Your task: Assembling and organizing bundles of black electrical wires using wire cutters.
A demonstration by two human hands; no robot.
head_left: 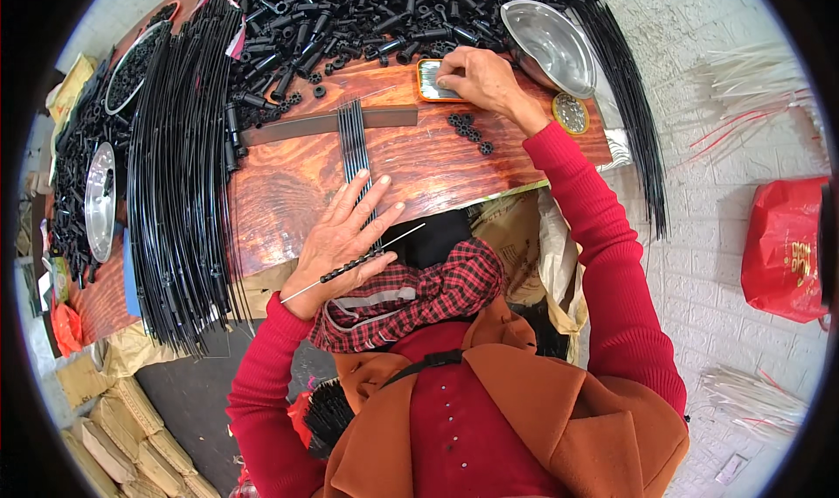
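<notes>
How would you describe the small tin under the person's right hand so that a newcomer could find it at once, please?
Start from the reddish wooden table and go to its far right side, beside the shiny steel bowl. There the right hand rests its fingertips on a small flat tin. Its orange rim and pale inside set it apart from the heap of black plastic tubes behind it.

Orange tin's contents under right hand; red bag cut off

Even, soft daylight fills the frame, with faint shadows only. A metal bowl at upper right shows pale glare. The centre is sharp; fisheye bending curves the edges, and a black rim rings the picture.
</notes>
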